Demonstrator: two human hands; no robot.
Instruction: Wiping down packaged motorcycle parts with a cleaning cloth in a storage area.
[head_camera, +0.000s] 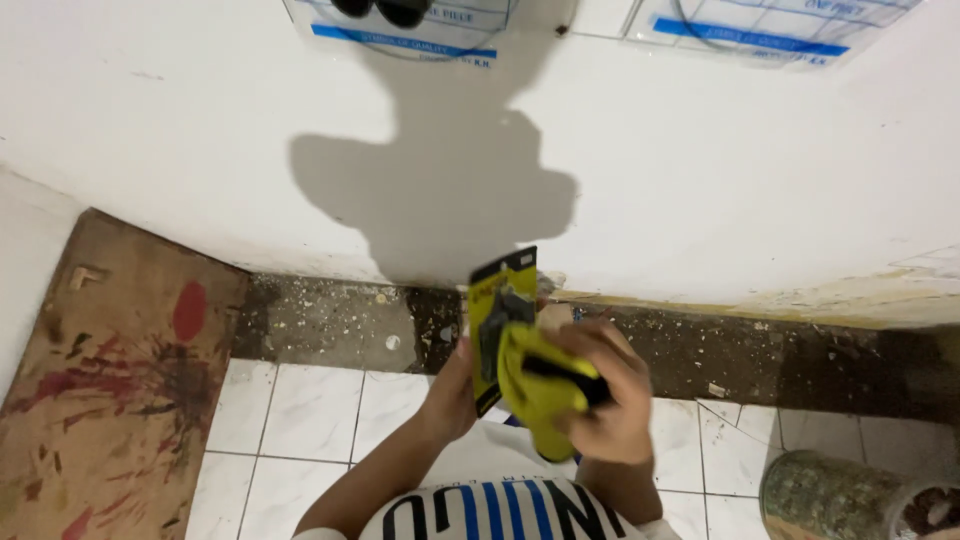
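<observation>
Yellow tool package (503, 315) gripped between both hands (540, 390)

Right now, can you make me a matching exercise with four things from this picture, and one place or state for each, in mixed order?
Things:
1. yellow tool
2. wooden board
3. packaging card
4. round container

Places or states:
A. lower right corner, on the tiled floor
B. gripped by the right hand
C. left side, stained with red paint
D. held from behind by the left hand

Pairs: 1-B, 2-C, 3-D, 4-A
</observation>
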